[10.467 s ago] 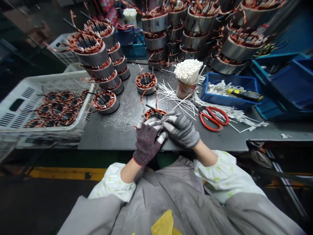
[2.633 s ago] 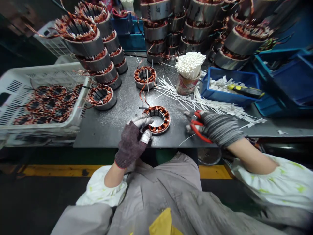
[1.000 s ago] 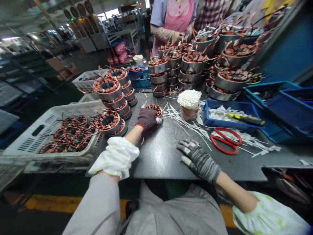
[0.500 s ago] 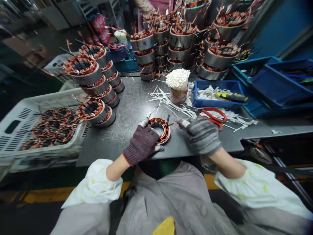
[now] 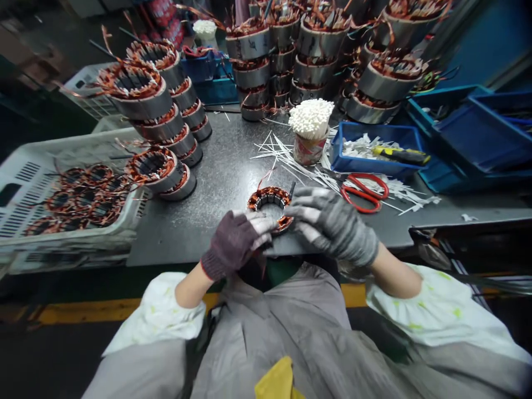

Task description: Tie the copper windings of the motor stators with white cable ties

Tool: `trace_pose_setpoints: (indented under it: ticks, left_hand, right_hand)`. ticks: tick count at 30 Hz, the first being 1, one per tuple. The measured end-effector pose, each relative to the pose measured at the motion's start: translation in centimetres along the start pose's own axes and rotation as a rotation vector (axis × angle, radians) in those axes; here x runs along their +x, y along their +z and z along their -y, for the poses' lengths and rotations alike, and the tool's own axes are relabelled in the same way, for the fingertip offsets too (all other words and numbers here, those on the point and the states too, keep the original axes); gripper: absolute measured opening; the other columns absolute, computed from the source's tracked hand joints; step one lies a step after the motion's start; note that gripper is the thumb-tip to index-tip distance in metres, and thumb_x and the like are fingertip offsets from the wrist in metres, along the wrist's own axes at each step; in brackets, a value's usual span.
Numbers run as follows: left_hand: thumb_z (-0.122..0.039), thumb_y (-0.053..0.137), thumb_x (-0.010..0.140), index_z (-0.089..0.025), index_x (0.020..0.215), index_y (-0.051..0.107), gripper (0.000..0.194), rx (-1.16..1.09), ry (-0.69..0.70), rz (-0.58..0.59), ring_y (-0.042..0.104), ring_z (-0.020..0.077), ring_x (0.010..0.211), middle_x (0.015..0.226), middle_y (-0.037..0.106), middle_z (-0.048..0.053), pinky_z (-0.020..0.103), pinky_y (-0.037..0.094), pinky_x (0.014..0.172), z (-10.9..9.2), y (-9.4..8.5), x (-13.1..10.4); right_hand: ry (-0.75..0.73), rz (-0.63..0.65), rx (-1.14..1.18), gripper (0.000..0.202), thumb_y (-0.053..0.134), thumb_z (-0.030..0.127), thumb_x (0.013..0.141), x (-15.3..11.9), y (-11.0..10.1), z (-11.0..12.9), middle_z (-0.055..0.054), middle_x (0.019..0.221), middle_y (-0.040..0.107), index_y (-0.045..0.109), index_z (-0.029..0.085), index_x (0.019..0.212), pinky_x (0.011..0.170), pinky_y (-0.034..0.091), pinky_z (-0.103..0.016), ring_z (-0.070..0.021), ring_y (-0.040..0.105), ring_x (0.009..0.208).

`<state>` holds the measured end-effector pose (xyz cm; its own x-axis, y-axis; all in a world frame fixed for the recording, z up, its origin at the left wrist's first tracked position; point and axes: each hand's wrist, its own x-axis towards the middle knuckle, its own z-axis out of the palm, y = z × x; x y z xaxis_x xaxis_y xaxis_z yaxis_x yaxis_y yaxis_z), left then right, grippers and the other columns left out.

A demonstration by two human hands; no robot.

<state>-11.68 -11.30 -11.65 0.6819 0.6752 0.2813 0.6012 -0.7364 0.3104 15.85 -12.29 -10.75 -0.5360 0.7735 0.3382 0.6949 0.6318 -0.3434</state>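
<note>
A small motor stator [image 5: 270, 195] with copper windings lies on the dark tabletop in front of me. A thin copper wire and a dark sleeved lead stick up from its far side. My left hand [image 5: 236, 241], in a maroon glove with bare-looking whitish fingertips, is closed on the near left rim. From the right, my right hand [image 5: 338, 227], in a grey striped glove, has its bent fingers closed against the stator's right rim. The undersides of both hands and the thumbs are largely hidden.
Stacked stators [image 5: 143, 111] stand at left beside a white crate [image 5: 75, 238] of smaller ones; more stacks [image 5: 249, 72] rise behind. A tub of white sticks [image 5: 310, 147], loose white strips, red-handled scissors [image 5: 363, 191] and a blue bin [image 5: 376, 160] with a yellow-black tool are at right.
My right hand has moved left from the lead to the stator's rim. My left hand has shifted to the near side of the rim. The view has tilted slightly downward.
</note>
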Motion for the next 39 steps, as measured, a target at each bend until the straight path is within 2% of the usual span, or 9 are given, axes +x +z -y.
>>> trace_pose_setpoints:
  ticks: [4, 8, 10, 12, 15, 21, 29, 34, 39]
  left_hand:
    - [-0.05, 0.045, 0.101, -0.02, 0.111, 0.074, 0.042, -0.469, -0.428, -0.186, 0.073, 0.023, 0.095, 0.103, 0.078, 0.007, 0.036, 0.056, 0.087, 0.7, 0.3, 2.7]
    - [-0.045, 0.043, 0.104, -0.021, 0.117, 0.069, 0.037, -0.606, -0.579, -0.509, 0.074, 0.0193, 0.095, 0.113, 0.076, 0.006, 0.035, 0.059, 0.085, 0.3, 1.3, 0.1]
    - [-0.038, 0.047, 0.103, -0.024, 0.112, 0.069, 0.027, -0.361, -0.45, -0.502, 0.074, 0.0169, 0.092, 0.104, 0.078, 0.003, 0.034, 0.058, 0.087, -1.3, 1.9, -2.3]
    - [-0.03, 0.056, 0.099, -0.027, 0.111, 0.069, 0.017, -0.134, -0.078, -0.348, 0.073, 0.0162, 0.1, 0.101, 0.078, 0.0, 0.035, 0.054, 0.097, -3.0, 2.2, -3.6]
    - [-0.021, 0.059, 0.097, -0.028, 0.126, 0.063, 0.03, 0.168, 0.214, -0.259, 0.062, 0.0194, 0.126, 0.121, 0.074, 0.001, 0.043, 0.041, 0.116, -3.7, 2.0, -2.8]
    - [-0.032, 0.06, 0.097, -0.026, 0.12, 0.068, 0.025, 0.224, 0.158, -0.203, 0.066, 0.0241, 0.115, 0.115, 0.075, 0.005, 0.048, 0.046, 0.105, -0.1, 1.3, 1.2]
    - [-0.023, 0.058, 0.097, -0.022, 0.118, 0.067, 0.023, 0.306, 0.004, -0.291, 0.063, 0.0298, 0.12, 0.118, 0.074, 0.006, 0.057, 0.037, 0.112, -3.6, 2.5, -0.7]
    - [-0.018, 0.053, 0.097, -0.022, 0.124, 0.062, 0.028, 0.216, 0.064, -0.271, 0.062, 0.0266, 0.122, 0.117, 0.073, 0.006, 0.055, 0.037, 0.116, -2.7, 2.7, -1.0]
    - [-0.022, 0.057, 0.097, -0.023, 0.127, 0.06, 0.031, 0.181, 0.012, -0.275, 0.064, 0.024, 0.118, 0.117, 0.073, 0.006, 0.052, 0.039, 0.116, -2.1, 3.2, -0.1]
  right_hand:
    - [-0.073, 0.137, 0.024, 0.04, 0.05, 0.038, 0.1, 2.6, 1.3, 1.2, -0.013, 0.126, 0.069, 0.069, 0.018, 0.128, 0.107, 0.044, -0.05, -0.0305, 0.057, 0.121]
    - [-0.143, 0.125, 0.022, 0.035, 0.049, 0.037, 0.102, 2.5, 2.5, 0.2, -0.011, 0.116, 0.073, 0.075, 0.018, 0.116, 0.103, 0.047, -0.045, -0.0278, 0.06, 0.113]
    - [-0.164, 0.033, 0.017, 0.032, 0.051, 0.035, 0.101, 1.8, 3.2, -0.1, -0.011, 0.113, 0.074, 0.076, 0.019, 0.113, 0.099, 0.05, -0.044, -0.0273, 0.061, 0.113]
    - [-0.199, -0.082, -0.004, 0.028, 0.053, 0.031, 0.101, 1.2, 4.0, -0.2, -0.01, 0.11, 0.075, 0.076, 0.019, 0.111, 0.095, 0.051, -0.045, -0.0276, 0.061, 0.113]
    - [-0.247, -0.209, -0.042, 0.025, 0.054, 0.027, 0.099, 0.7, 5.0, 0.3, -0.011, 0.109, 0.076, 0.076, 0.018, 0.109, 0.092, 0.052, -0.047, -0.0288, 0.062, 0.112]
    - [-0.151, -0.182, 0.171, 0.024, 0.056, 0.034, 0.099, 1.4, 3.5, -1.0, -0.007, 0.108, 0.075, 0.076, 0.024, 0.107, 0.096, 0.052, -0.044, -0.024, 0.065, 0.107]
    - [0.577, -0.849, 0.257, 0.015, 0.068, 0.032, 0.083, 9.0, 0.2, -11.7, -0.006, 0.09, 0.074, 0.073, 0.019, 0.089, 0.086, 0.054, -0.042, -0.0227, 0.066, 0.086]
    - [0.546, -0.89, 0.492, 0.013, 0.071, 0.03, 0.079, 11.5, 0.3, -13.3, -0.005, 0.088, 0.073, 0.069, 0.019, 0.087, 0.088, 0.056, -0.041, -0.0207, 0.068, 0.084]
    - [0.423, -0.954, 0.846, 0.02, 0.066, 0.044, 0.09, 8.0, -1.5, -10.5, -0.001, 0.087, 0.07, 0.064, 0.025, 0.096, 0.063, 0.059, -0.035, -0.0161, 0.067, 0.066]
